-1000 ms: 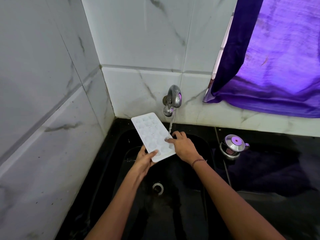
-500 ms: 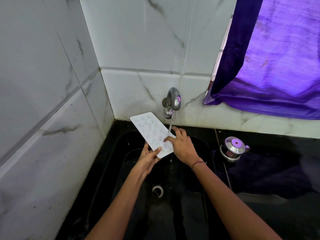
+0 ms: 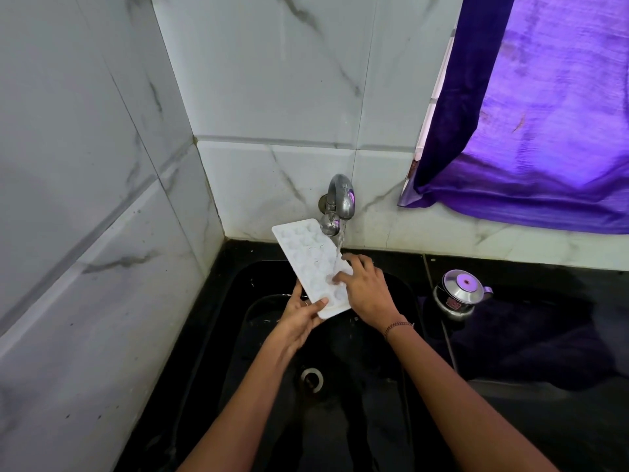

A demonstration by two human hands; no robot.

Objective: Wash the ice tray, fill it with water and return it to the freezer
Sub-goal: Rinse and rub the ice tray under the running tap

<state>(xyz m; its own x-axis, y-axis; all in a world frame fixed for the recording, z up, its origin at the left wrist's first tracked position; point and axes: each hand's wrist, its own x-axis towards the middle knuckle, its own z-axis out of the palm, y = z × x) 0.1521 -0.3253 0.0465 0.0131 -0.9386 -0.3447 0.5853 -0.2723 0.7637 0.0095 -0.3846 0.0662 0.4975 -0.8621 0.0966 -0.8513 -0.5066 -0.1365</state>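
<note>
One white ice tray held tilted over one black sink, near corner pinched by left hand, right hand fingers spread on its cells, one tap running

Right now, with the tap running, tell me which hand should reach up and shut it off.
Right hand, probably. It only rubs the ice tray just below the tap, where the stream lands. The left hand grips the tray's near end, holding it over the sink.
</note>
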